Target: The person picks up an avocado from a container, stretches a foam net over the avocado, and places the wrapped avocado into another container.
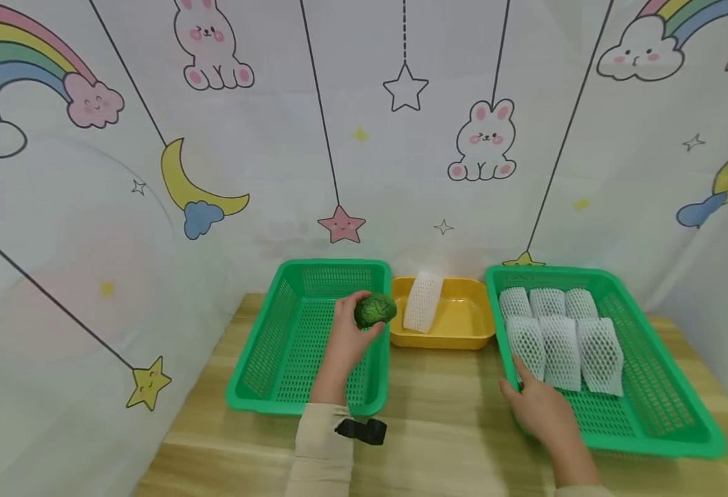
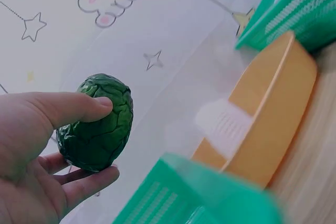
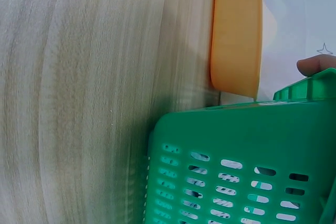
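Observation:
My left hand (image 1: 347,335) holds a small, dark green, wrinkled oval toy cabbage (image 1: 375,310) between thumb and fingers. It is above the right side of the left green basket (image 1: 264,345). In the left wrist view, the thumb lies across the leafy surface of the cabbage (image 2: 107,129). My right hand (image 1: 544,411) is at the left rim of the right green basket (image 1: 662,407), thumb outside and fingers inside, gripping the rim. Inside that basket, several white foam-net sleeves (image 1: 561,352) lie in two rows. Only one fingertip (image 3: 315,65) shows in the right wrist view.
Between the baskets stands a yellow tray (image 1: 463,338) with one white foam-net sleeve (image 1: 423,301) leaning inside it. All of them stand on a wooden tabletop (image 1: 438,428). A white cloth backdrop (image 1: 414,179) with cartoon drawings closes off the back and sides.

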The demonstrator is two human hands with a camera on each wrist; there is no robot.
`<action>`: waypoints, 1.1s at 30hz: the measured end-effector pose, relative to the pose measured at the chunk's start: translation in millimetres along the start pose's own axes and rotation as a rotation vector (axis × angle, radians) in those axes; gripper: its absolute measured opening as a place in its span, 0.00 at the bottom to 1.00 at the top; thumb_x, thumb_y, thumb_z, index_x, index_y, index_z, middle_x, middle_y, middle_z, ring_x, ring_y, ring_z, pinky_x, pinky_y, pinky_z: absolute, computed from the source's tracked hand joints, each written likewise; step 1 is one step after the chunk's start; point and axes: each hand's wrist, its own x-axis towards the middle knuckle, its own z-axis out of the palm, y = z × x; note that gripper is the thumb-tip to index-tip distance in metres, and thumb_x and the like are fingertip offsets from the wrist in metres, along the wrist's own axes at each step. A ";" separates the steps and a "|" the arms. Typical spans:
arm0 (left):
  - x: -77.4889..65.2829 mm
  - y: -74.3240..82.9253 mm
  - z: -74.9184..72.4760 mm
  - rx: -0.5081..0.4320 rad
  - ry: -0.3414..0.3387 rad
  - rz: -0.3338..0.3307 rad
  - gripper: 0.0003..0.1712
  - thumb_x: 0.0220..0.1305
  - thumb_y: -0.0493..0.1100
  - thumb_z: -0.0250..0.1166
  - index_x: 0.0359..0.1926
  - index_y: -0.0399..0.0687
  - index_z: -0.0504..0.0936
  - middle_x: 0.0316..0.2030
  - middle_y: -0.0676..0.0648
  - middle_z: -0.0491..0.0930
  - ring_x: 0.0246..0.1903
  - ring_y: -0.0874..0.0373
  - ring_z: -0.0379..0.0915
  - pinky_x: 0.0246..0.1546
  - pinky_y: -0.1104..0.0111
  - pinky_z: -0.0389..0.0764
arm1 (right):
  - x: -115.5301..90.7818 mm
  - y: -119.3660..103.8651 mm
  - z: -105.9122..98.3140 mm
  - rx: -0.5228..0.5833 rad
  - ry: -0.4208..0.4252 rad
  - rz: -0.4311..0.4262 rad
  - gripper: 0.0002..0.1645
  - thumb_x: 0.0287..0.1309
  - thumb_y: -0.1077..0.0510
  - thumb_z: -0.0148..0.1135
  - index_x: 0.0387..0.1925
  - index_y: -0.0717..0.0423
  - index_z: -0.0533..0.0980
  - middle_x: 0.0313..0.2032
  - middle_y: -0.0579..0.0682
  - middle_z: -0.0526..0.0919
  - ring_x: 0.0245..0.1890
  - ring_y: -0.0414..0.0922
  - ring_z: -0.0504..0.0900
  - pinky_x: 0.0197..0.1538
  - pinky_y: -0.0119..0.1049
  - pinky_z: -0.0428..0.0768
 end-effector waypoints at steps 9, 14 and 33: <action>-20.1 8.5 42.7 0.019 0.008 0.044 0.32 0.53 0.38 0.70 0.59 0.46 0.69 0.55 0.40 0.62 0.53 0.42 0.66 0.49 0.52 0.72 | 8.7 -5.4 0.4 0.006 -0.007 -0.021 0.50 0.62 0.28 0.34 0.69 0.63 0.48 0.52 0.71 0.72 0.44 0.68 0.74 0.40 0.58 0.72; -31.5 14.4 71.7 0.078 -0.020 0.026 0.31 0.50 0.38 0.72 0.56 0.47 0.72 0.51 0.42 0.68 0.49 0.45 0.70 0.46 0.53 0.73 | 10.7 -4.8 -1.2 0.008 -0.018 -0.017 0.52 0.61 0.27 0.33 0.69 0.63 0.48 0.53 0.73 0.70 0.44 0.69 0.74 0.40 0.58 0.72; -53.0 -9.1 102.7 0.453 -0.157 0.031 0.44 0.47 0.50 0.74 0.65 0.57 0.64 0.56 0.45 0.70 0.53 0.47 0.68 0.44 0.57 0.75 | 15.4 -14.1 1.1 0.019 -0.039 -0.026 0.53 0.60 0.26 0.33 0.70 0.62 0.47 0.52 0.72 0.71 0.40 0.65 0.77 0.36 0.55 0.73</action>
